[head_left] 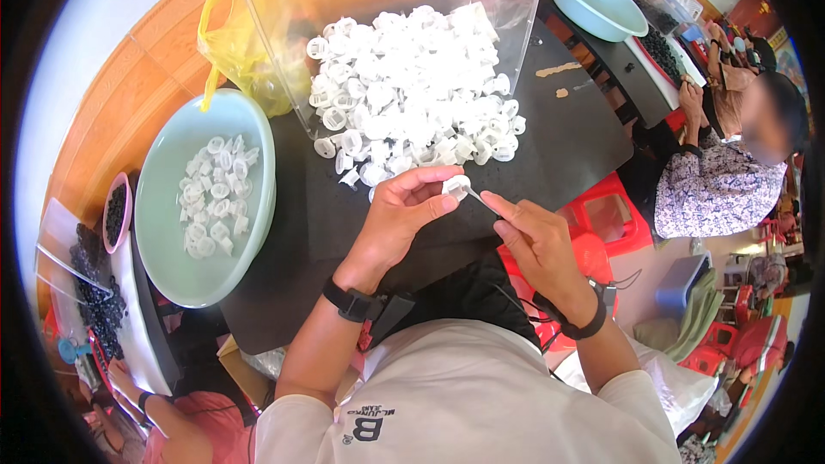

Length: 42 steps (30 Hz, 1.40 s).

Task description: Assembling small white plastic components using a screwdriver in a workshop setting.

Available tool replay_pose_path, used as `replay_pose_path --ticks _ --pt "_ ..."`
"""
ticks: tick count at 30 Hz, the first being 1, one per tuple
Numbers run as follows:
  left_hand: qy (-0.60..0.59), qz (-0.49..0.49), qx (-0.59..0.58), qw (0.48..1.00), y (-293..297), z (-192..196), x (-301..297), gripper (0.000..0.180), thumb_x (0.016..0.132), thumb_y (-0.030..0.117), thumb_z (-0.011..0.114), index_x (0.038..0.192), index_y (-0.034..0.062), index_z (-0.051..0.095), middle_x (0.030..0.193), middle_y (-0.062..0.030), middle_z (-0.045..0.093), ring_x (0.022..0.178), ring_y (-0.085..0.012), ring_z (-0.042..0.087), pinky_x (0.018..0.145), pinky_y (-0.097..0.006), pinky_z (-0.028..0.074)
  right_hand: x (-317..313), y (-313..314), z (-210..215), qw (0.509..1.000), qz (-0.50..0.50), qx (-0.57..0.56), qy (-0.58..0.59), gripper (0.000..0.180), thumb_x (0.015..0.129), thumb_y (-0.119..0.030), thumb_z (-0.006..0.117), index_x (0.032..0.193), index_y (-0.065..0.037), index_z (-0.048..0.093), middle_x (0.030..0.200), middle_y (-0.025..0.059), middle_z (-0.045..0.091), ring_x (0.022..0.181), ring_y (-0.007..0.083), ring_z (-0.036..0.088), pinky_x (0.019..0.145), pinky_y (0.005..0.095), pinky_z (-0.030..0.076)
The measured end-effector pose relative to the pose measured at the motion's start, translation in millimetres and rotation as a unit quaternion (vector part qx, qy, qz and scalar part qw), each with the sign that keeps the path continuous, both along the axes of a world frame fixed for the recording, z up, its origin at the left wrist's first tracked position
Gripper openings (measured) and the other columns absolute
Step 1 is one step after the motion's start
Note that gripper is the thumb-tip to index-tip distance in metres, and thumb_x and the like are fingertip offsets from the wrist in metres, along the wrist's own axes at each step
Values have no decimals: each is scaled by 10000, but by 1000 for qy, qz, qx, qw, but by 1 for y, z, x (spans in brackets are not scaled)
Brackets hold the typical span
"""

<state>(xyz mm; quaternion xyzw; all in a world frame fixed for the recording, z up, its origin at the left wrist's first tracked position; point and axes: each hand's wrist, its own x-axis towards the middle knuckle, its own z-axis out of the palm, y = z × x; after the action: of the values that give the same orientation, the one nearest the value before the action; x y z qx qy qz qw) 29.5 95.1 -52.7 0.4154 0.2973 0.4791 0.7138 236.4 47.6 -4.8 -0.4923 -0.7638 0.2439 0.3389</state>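
Observation:
Between the thumb and fingers of my left hand (397, 216) is a small round white plastic part (456, 187), hollow in the middle. My right hand (543, 245) is closed around a thin, pointed tool (473, 195), mostly covered by the fingers; its tip touches or nearly touches the part's right side. Its exact kind is too small to tell. Just beyond both hands, a large pile of similar white plastic parts (400, 99) spreads over the dark table (567, 125). More of these parts lie in a pale green basin (155, 206) on the left.
Clear plastic panels (526, 21) stand around the pile. A yellow plastic bag (249, 47) sits behind the basin. At far right are another basin (593, 4) and a seated person (722, 180). Red stools (606, 215) stand right of me; a person in pink (202, 430) works lower left.

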Motion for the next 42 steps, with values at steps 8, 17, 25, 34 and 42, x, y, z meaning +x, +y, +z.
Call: replay_pose_path --ticks 8,17,25,34,42 --pt "-7 0 1 1000 -1 0 0 342 844 -4 667 1181 -11 603 1171 -98 621 1039 -151 595 942 -299 479 -2 -1 1 1000 -9 12 -13 386 847 -30 625 1221 -125 622 662 94 490 548 240 495 526 337 410" --pt "-5 3 10 1000 -1 -2 0 335 848 16 672 1176 -4 609 1167 -98 624 1037 -150 594 936 -306 485 -5 -2 4 1000 -11 -1 -7 371 858 -33 616 1219 -119 621 668 101 498 555 241 500 533 332 411" --pt "1 2 18 1000 -1 -3 0 324 850 50 683 1165 4 623 1143 -96 641 1015 -148 603 919 -302 490 -7 -2 6 999 3 -11 29 347 873 -29 593 1216 -79 612 656 123 506 561 253 500 539 341 403" --pt "68 -15 50 996 -3 1 0 294 842 -5 659 1136 0 647 1150 -88 645 1033 -149 600 913 -287 481 2 2 20 996 41 -12 -75 343 854 -31 595 1192 -89 612 699 137 572 621 312 566 555 395 433" --pt "90 -11 86 992 -2 1 -2 276 835 -14 664 1111 0 660 1164 -105 639 1079 -151 580 930 -287 466 22 23 37 989 123 -59 -50 384 816 -62 646 1198 -72 609 776 155 621 675 308 602 614 367 467"
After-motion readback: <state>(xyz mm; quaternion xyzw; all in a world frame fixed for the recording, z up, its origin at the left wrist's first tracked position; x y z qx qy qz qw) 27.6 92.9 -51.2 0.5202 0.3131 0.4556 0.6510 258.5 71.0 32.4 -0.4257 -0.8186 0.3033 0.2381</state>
